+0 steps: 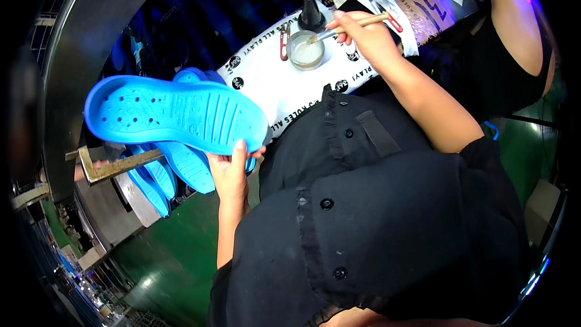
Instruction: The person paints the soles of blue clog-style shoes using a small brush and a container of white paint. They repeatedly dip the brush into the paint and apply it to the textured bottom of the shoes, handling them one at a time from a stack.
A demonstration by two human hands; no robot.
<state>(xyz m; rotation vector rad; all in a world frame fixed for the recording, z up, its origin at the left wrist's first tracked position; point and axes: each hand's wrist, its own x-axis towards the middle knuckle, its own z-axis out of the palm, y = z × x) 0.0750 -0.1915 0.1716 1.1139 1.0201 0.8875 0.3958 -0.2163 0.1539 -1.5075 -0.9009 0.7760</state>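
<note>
My left hand [232,166] grips a bright blue shoe sole [172,112] by its near edge and holds it flat, its ribbed and dotted face up. My right hand [363,33] holds a thin brush [351,24] with a pale wooden handle; its tip dips into a small round pot [305,51] of whitish liquid. The pot stands on a white wrapped work surface [272,82]. A black cone-shaped nozzle [310,12] stands just behind the pot.
More blue soles [163,175] are stacked below the held one, on a metal rack with a brass-coloured bracket [115,169]. A curved grey metal frame [78,42] runs up the left. Another person's bare arm [514,18] is at the upper right. Green floor [169,248] lies below.
</note>
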